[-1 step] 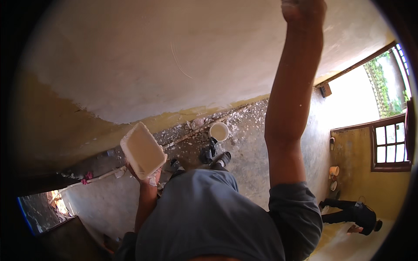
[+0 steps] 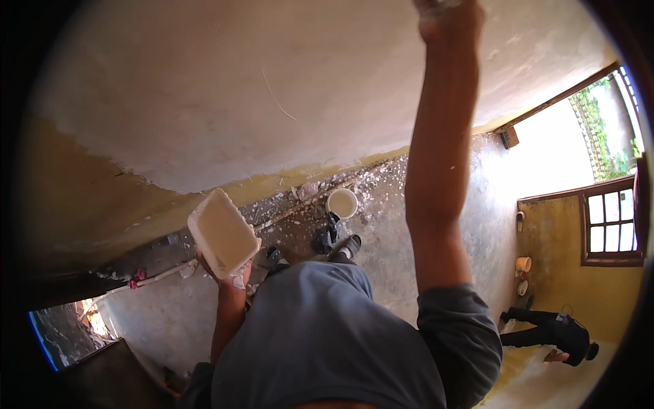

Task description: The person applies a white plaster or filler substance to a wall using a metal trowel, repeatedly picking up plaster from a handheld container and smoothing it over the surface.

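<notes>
My left hand [image 2: 238, 269] grips a white, plaster-crusted rectangular tray [image 2: 221, 232] with a pale, smooth substance inside. My right arm reaches high along the wall [image 2: 286, 82], whose pale coating gives way to older yellow paint at its lower and left parts. At the top edge, my right hand [image 2: 446, 20] is closed by the wall; what it holds is blurred and partly out of view. Below, a white bucket [image 2: 342, 203] with pale contents stands near my sandalled feet [image 2: 347, 249], beside a dark crumpled item [image 2: 325, 237].
A long pole [image 2: 286, 217] lies along the wall's foot among white flakes. Another person in dark clothes [image 2: 562, 334] works at the right wall near several containers [image 2: 523, 264]. A bright doorway and a window [image 2: 610, 228] are at the right, another opening [image 2: 68, 330] at lower left.
My right arm and hand have shifted a little to the left along the wall. The tray in my left hand is almost in the same place.
</notes>
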A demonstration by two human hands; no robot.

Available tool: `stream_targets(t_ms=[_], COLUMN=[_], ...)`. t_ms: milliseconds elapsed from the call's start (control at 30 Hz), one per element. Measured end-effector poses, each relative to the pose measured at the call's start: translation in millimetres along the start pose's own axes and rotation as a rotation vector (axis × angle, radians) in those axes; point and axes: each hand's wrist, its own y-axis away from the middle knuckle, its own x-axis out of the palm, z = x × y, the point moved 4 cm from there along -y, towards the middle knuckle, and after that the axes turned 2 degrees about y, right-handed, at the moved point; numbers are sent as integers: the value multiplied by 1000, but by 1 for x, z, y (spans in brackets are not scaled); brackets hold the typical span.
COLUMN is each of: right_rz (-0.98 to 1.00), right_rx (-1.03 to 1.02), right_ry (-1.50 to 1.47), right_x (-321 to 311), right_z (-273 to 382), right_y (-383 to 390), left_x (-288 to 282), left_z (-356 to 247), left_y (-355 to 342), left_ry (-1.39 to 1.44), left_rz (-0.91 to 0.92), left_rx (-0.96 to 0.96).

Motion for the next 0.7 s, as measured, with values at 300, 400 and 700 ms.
stream_targets(t_ms=[300, 400, 700], right_rz=[-411, -499, 66], right_rx=[628, 846, 376], right_ry=[-76, -151, -220], right_x=[-149, -226, -104], right_z=[-205, -278, -158], right_y=[183, 260, 226], left_x=[5, -3, -4], left_z=[5, 5, 3], left_y=[7, 5, 3], left_ry=[-42, -34, 41], left_rz=[36, 33, 61], left_rx=[-44, -24, -26])
